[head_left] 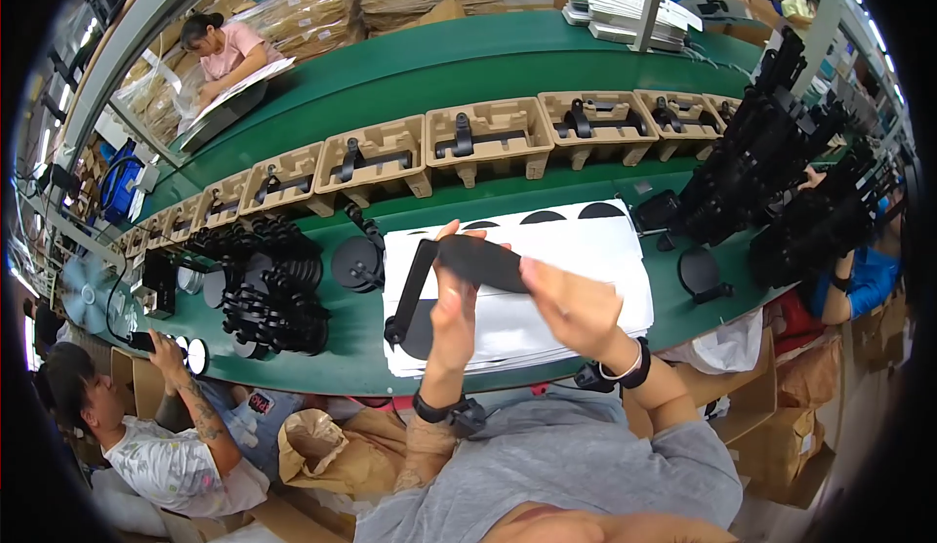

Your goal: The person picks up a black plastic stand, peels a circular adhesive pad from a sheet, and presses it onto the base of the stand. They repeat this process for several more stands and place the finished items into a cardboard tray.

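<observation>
Left hand [451, 314] closed on the lower edge of a flat black sleeve [480, 260], thumb up against it; right hand [576, 304] pinches the sleeve's right end, fingers curled over, somewhat motion-blurred. Sleeve is held just above a stack of white sheets [586, 250] on the near edge of the green conveyor belt [429, 75]. A black stand with a long arm and round base [408, 299] lies on the stack's left side, arm running up toward the sleeve; can't tell if they touch. Sheets carry black half-circle prints along their far edge. Left of the stack: a single round-base stand [356, 262], then a pile of black round bases [268, 289]. Right of the stack: another black base [701, 275] and tall heaps of black stand parts [771, 162]. Mid belt: a row of tan moulded pulp trays [488, 138], each with a black arm part seated in its recess. Far side: a stack of white flat cartons [625, 6] and bagged brown cardboard bundles [322, 6]. Brown paper bag [317, 441] below the belt edge at left.
</observation>
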